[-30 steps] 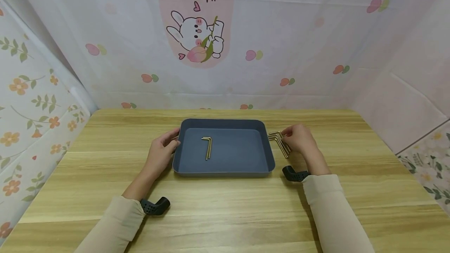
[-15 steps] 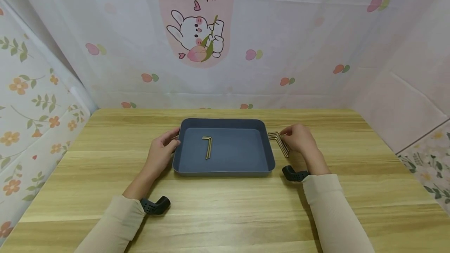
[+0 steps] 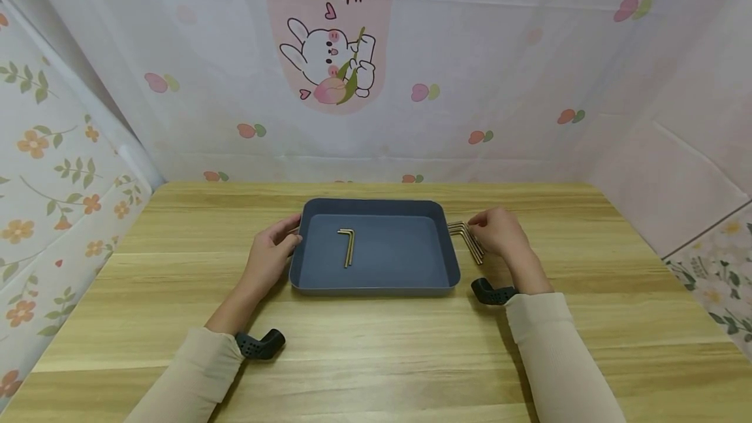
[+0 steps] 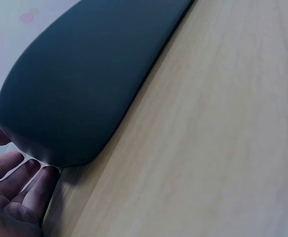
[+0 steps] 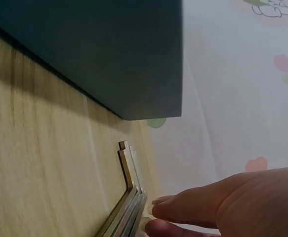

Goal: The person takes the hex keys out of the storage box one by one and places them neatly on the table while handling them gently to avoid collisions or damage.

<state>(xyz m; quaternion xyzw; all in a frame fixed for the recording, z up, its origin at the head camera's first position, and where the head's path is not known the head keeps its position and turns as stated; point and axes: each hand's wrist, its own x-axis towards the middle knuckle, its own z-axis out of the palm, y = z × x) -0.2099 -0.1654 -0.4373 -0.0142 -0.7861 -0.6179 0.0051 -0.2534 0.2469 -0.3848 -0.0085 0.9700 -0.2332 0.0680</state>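
Note:
A shallow blue-grey tray [image 3: 376, 292] stands on the wooden table. My left hand [image 3: 271, 254] holds its left side, thumb at the rim and fingers along the outer wall. Two brass-coloured hex keys [image 3: 350, 250] lie side by side inside it, left of centre. Against the tray's right outer side, several more hex keys [image 3: 467, 238] lie nested on the table, short arms towards the tray. My right hand [image 3: 498, 232] pinches at the outermost key near its bend. The right wrist view shows the fingertips [image 5: 162, 210] right beside the nested keys [image 5: 126, 212].
The light wooden table [image 3: 376, 358] reaches back to a white patterned curtain [image 3: 505, 83]. A black wrist mount [image 3: 261, 344] sits on the left wrist and another wrist mount [image 3: 493, 292] on the right. A floral cloth [image 3: 53, 214] hangs at the left.
The hex keys under my right hand have closed up into a tighter nested row, and the right fingertips have shifted slightly left. My left hand, the tray and the keys in it stay put.

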